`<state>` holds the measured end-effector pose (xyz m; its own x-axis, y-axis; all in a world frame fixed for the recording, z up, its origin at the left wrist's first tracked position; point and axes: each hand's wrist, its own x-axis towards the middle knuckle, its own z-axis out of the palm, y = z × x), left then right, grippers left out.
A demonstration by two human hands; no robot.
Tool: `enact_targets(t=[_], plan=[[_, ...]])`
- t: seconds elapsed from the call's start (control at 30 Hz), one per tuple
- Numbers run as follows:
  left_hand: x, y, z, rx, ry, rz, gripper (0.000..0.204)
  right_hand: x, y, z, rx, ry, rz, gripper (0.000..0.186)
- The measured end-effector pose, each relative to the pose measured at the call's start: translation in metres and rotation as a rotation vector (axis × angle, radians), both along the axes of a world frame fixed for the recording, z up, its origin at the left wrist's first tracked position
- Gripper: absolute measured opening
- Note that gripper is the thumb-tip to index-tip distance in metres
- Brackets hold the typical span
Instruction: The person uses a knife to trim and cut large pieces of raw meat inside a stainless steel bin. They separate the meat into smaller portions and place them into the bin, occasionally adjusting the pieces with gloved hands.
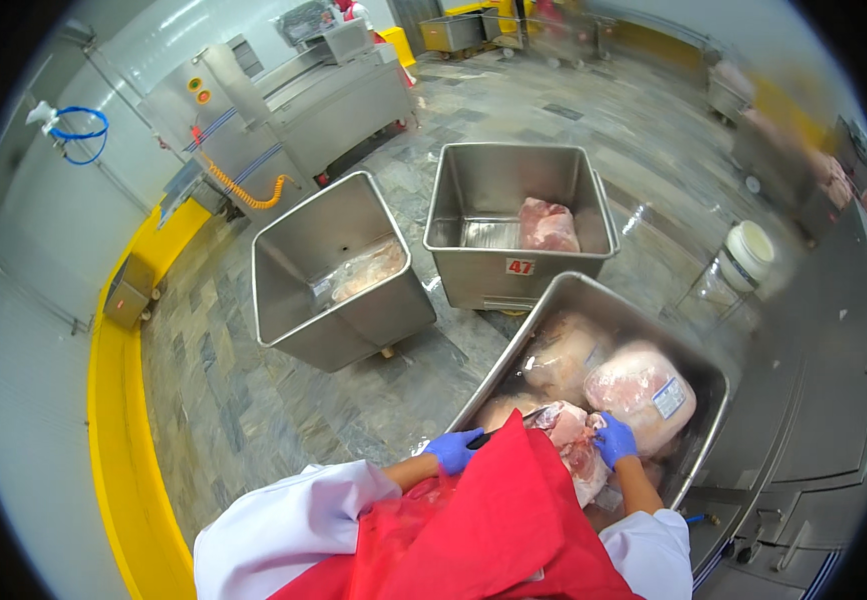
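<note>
My left hand (452,451), in a blue glove, is closed around the dark handle of a knife (481,438). Its blade points toward a cut of raw meat (566,428) with pale fat and pink flesh, but my red apron hides part of it. The blue-gloved fingers of my right hand (614,440) grip the right edge of that cut. Both hands are over a steel bin (718,385) of meat. Beside my right hand lies a large wrapped piece (638,385) with a white and blue label; another pale wrapped piece (563,352) lies behind it.
Two more steel bins stand ahead: the left bin (338,335) holds pale meat in plastic, the farther bin (513,270) a pink cut (548,225). A white bucket (747,253) stands on a wire stand at right. Steel cabinets (803,440) flank my right side; a machine (323,110) stands far left.
</note>
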<state>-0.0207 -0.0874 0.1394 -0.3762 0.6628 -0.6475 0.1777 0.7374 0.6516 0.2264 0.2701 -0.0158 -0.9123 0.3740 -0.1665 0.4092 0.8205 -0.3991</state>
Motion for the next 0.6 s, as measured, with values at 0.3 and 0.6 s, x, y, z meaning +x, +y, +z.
enact_targets(t=[0.3, 0.6], plan=[[0.002, 0.016, -0.062, 0.136, 0.102, -0.094, 0.072, -0.005, -0.005, -0.079, 0.155, 0.352, -0.308, 0.023], [0.019, 0.014, -0.024, 0.152, 0.078, 0.01, 0.054, -0.004, -0.024, -0.024, -0.043, 0.362, -0.669, 0.015]])
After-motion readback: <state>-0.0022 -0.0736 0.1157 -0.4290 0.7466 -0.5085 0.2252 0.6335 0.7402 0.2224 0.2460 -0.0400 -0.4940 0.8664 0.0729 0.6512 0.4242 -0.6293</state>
